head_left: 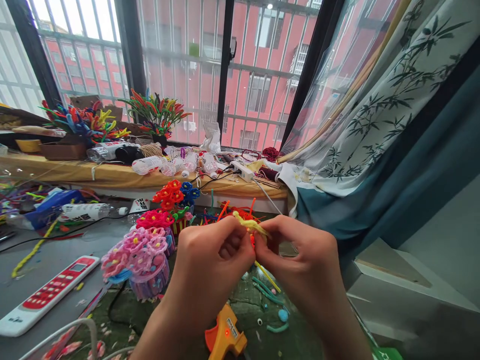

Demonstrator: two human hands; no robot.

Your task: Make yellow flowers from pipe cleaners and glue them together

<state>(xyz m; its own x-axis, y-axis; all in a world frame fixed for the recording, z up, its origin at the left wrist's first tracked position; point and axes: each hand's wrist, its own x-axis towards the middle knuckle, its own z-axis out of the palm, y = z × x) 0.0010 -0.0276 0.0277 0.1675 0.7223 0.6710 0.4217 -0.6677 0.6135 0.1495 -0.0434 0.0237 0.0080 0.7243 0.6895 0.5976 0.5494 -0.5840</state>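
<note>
As hands (213, 247) pinch chenille (247, 223) (yellow), a pot (150, 281) holds flowers (140, 245).

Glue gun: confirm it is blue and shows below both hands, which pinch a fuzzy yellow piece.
The colour is wrong: the head view shows a yellow glue gun. It does show below the left hand and the right hand, which pinch a fuzzy yellow piece.

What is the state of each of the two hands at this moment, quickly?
Left hand: closed, pinching a fuzzy yellow strip between thumb and fingers.
Right hand: closed, pinching the same strip near its other end.
</note>
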